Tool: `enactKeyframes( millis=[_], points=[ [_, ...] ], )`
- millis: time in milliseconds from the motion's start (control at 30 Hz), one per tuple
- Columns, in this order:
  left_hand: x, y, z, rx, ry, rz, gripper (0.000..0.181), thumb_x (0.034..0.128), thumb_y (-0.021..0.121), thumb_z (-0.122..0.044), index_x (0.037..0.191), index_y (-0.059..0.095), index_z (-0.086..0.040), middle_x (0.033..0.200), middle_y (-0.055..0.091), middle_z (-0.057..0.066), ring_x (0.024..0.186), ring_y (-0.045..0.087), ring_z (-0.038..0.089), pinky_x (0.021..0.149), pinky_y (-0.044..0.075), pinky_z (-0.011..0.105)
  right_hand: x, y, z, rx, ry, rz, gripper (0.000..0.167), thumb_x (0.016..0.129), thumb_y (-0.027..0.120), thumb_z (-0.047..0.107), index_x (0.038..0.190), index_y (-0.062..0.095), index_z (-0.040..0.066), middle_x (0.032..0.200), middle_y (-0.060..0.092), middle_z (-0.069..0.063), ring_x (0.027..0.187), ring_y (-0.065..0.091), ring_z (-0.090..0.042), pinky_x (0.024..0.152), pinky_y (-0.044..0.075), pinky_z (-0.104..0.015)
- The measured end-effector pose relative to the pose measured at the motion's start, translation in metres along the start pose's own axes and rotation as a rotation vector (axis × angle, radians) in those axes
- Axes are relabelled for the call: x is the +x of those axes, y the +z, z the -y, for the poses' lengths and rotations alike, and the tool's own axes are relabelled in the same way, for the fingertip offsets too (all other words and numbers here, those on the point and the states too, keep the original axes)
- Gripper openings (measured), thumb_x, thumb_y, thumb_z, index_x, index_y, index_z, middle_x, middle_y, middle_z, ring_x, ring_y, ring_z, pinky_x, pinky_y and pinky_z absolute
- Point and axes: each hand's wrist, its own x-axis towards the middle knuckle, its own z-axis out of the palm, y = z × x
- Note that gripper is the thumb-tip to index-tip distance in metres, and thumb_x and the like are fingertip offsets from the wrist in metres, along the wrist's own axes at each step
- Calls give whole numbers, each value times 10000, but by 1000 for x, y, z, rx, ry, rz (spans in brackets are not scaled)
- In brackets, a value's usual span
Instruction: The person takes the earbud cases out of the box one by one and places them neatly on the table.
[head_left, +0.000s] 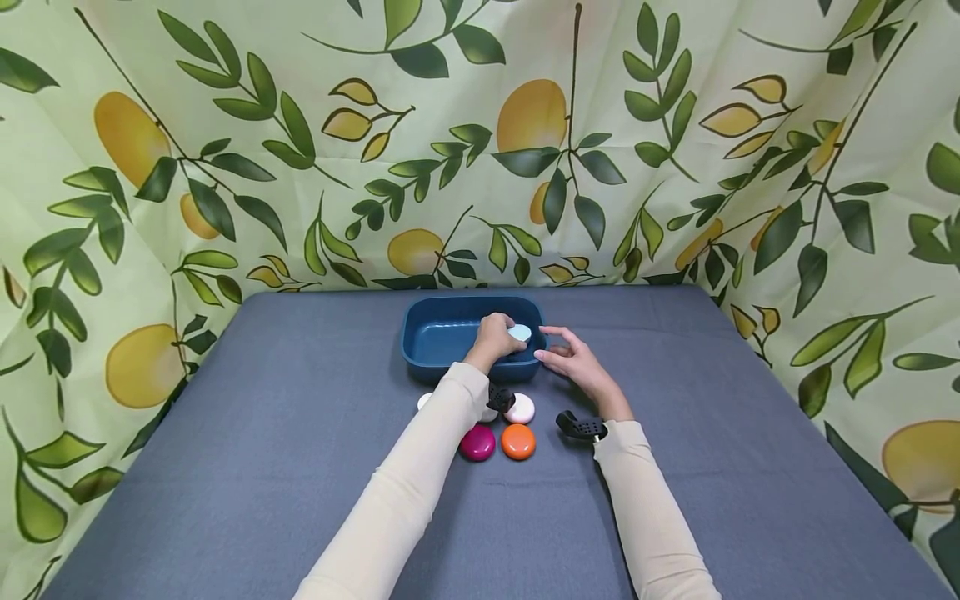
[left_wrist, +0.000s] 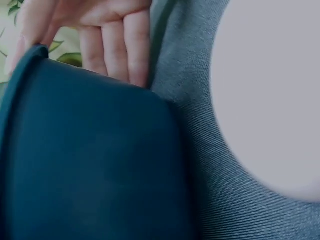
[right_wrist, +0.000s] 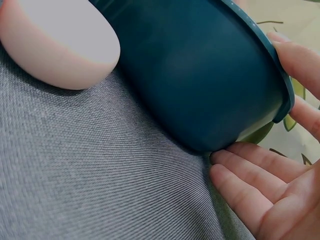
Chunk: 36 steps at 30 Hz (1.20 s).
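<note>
My left hand [head_left: 491, 337] reaches into a dark blue rectangular tub [head_left: 420, 367] and pinches a pale blue round disc [head_left: 520, 332] near the tub's right end. In the left wrist view only the tub's outer wall [left_wrist: 100, 145] shows, with the fingers of the other hand beyond it. At the tub's right end is my right hand [head_left: 576, 360], thumb and forefinger spread. Seen from the right wrist, its fingers [right_wrist: 250, 175] lie fairly straight against the wall's lower edge, and a fingertip touches the rim.
In front of the tub lie a pinkish-white disc [head_left: 519, 408], a magenta disc [head_left: 477, 442] and an orange disc [head_left: 518, 442]. Another white disc [head_left: 425, 401] is partly hidden by the left sleeve. A grey cloth [head_left: 300, 400] covers the table; a leaf-patterned curtain [head_left: 450, 167] hangs behind.
</note>
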Motion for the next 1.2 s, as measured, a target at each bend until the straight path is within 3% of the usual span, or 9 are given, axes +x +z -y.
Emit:
enactKeyframes(
  millis=[567, 900, 1067, 1200],
  points=[
    [-13, -42, -9, 13, 228, 25, 451, 779, 785, -175, 1193, 674, -38, 1194, 708, 114, 1082, 647, 247, 909, 537, 338, -1, 1, 0, 27, -4, 15, 609, 929, 638, 273, 1463, 360, 183, 1500, 396, -232, 1323, 470, -358, 1125, 382, -491],
    [-29, -57, -9, 36, 354, 91, 466, 788, 773, -159, 1226, 656, -51, 1211, 701, 111, 1089, 664, 224, 897, 543, 301, -2, 2, 0, 5, 3, 6, 613, 924, 644, 287, 1459, 363, 188, 1433, 472, -249, 1182, 559, -198, 1108, 422, -452],
    [-39, -62, 1, -9, 417, 155, 490, 780, 775, -99, 1242, 635, -18, 1219, 690, 143, 1085, 675, 241, 923, 555, 304, -2, 2, 0, 13, -7, 8, 603, 933, 632, 264, 1462, 356, 177, 1461, 438, -244, 1229, 534, -257, 1114, 410, -471],
    [-50, -66, 9, -65, 432, 218, 505, 785, 768, -74, 1264, 618, -15, 1252, 672, 151, 1116, 665, 253, 963, 549, 306, -2, 1, -1, 23, -9, 2, 600, 934, 631, 254, 1464, 357, 180, 1485, 413, -235, 1288, 499, -334, 1117, 395, -481]
  ],
)
